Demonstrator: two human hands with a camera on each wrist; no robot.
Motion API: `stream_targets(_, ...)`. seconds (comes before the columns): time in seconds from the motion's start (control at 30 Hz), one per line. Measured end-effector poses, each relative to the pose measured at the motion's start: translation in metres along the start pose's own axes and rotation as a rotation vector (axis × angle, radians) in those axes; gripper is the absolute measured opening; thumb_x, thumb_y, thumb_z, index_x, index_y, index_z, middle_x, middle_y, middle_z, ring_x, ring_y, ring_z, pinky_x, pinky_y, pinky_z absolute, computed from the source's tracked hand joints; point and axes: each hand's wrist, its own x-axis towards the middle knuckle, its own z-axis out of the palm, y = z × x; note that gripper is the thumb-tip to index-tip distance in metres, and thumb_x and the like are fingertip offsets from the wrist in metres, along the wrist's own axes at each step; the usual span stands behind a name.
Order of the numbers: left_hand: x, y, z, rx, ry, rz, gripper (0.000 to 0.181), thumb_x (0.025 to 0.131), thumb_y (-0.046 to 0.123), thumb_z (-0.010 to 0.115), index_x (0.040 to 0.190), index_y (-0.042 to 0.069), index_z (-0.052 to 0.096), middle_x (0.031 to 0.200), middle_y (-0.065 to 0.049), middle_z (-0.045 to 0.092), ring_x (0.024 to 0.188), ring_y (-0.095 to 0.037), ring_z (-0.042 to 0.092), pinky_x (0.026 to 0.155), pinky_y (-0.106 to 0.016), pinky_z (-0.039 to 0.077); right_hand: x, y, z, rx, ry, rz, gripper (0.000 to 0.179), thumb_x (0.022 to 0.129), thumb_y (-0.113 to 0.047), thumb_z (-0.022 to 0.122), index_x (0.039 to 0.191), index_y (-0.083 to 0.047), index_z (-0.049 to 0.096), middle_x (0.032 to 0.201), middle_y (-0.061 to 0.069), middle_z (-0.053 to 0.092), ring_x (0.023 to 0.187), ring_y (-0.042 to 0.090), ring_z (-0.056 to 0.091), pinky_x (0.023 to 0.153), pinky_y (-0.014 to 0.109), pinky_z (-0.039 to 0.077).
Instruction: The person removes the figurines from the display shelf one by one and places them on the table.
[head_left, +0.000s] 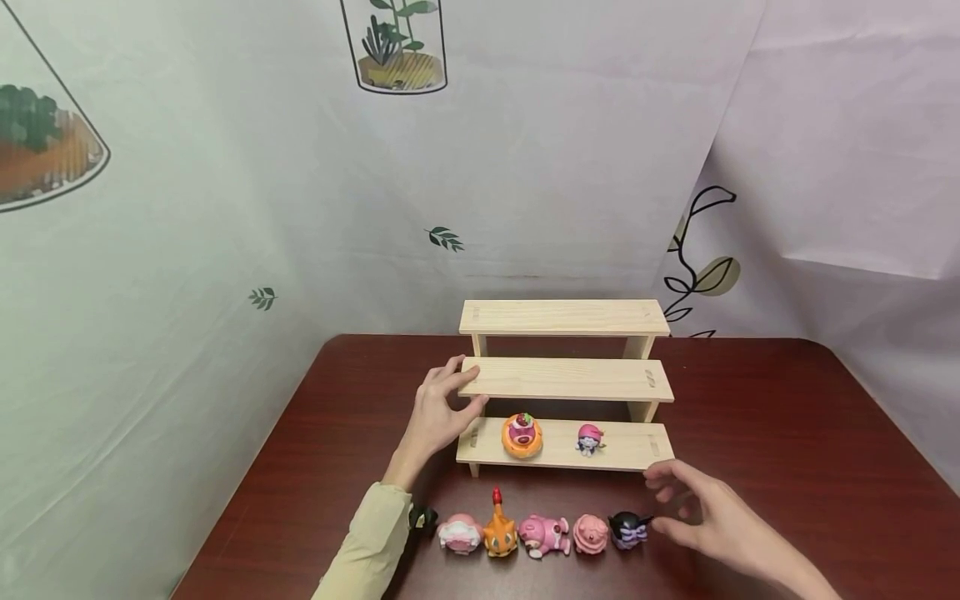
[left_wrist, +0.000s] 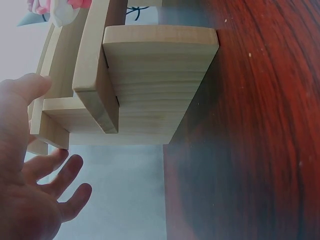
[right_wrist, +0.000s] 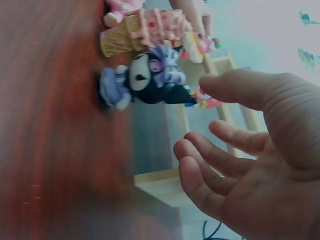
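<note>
A three-tier wooden display shelf [head_left: 566,379] stands on the table. My left hand [head_left: 442,408] holds the left end of its middle board, with the thumb [left_wrist: 35,87] on one side and the fingertips on the other. On the bottom board sit an orange ring-shaped figurine [head_left: 522,447] with a pink middle and a small pink-hatted figurine [head_left: 589,435]. My right hand [head_left: 712,517] is beside a black-headed figurine with a purple bow [right_wrist: 152,75]. Its fingers are spread and loosely bent, with nothing between them.
In front of the shelf stands a row: a pink-and-white figurine [head_left: 460,533], an orange one with a red-tipped tail [head_left: 500,533], a pink one [head_left: 543,535], a pink ice-cream-cone one [right_wrist: 155,30]. A black object [head_left: 423,518] is partly behind the left sleeve. Patterned cloth [head_left: 562,183] hangs behind.
</note>
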Motion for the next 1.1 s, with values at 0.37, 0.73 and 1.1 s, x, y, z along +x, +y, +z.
stream_targets(0.37,0.000,-0.001,0.001,0.000,-0.005,0.002,0.044,0.081,0.017,0.083,0.122,0.002,0.072,0.134,-0.026,0.058,0.115,-0.044,0.055,0.089,-0.062,0.046,0.039,-0.027,0.003,0.008,0.068,-0.012,0.045,0.075,0.007,0.082,0.112,-0.009,0.061,0.094,-0.005,0.067,0.079,0.009,0.068,0.058,0.025,0.050)
stream_targets(0.73,0.001,0.000,0.000,-0.004,0.000,0.017,0.043,0.081,0.016,0.083,0.119,0.001,0.073,0.133,-0.026,0.059,0.116,-0.046,0.055,0.090,-0.061,0.046,0.076,-0.042,0.012,0.027,0.048,-0.024,0.040,0.079,0.007,0.077,0.114,-0.004,0.060,0.098,0.005,0.070,0.082,0.011,0.070,0.062,0.028,0.054)
stream_targets(1.1,0.002,0.001,-0.001,-0.006,-0.002,0.020,0.043,0.081,0.015,0.083,0.120,0.000,0.073,0.132,-0.028,0.059,0.115,-0.046,0.055,0.089,-0.061,0.046,0.102,-0.053,0.031,0.056,0.033,-0.039,0.045,0.080,0.007,0.077,0.119,-0.005,0.059,0.108,0.004,0.066,0.086,0.025,0.070,0.065,0.031,0.055)
